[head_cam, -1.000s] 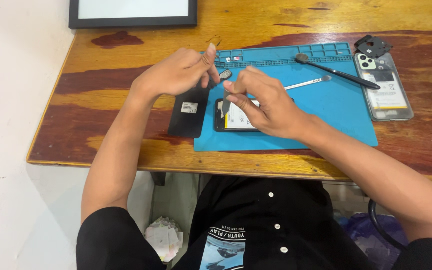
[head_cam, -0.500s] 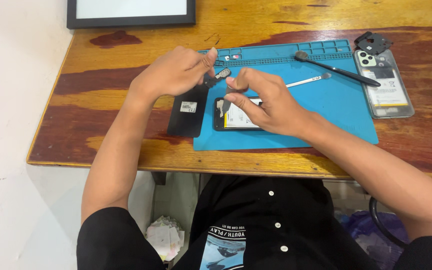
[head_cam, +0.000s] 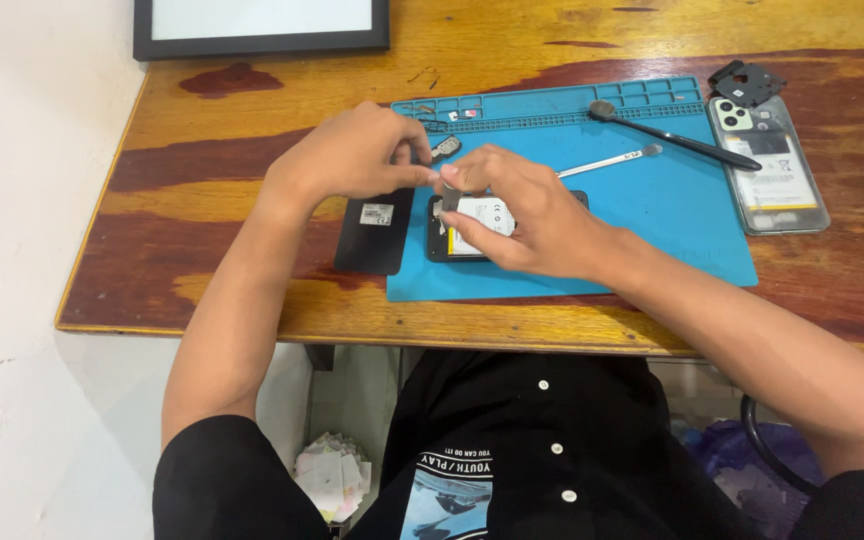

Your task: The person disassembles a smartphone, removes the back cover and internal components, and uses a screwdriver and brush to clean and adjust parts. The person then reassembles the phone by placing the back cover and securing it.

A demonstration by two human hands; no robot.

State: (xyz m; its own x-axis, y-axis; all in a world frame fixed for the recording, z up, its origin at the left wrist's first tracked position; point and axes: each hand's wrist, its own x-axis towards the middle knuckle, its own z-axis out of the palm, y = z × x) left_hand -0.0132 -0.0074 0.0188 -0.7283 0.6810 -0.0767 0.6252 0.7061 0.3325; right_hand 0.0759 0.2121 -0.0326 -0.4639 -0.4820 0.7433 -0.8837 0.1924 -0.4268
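Both hands' grip pinched on small part | opened phone beneath | mat tray: tiny screws

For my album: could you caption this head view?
Two bare hands, left hand and right hand, meet over an opened black phone on a blue rubber mat.

Your far left holds a black-framed panel; far right, a clear phone case beside a black spudger.
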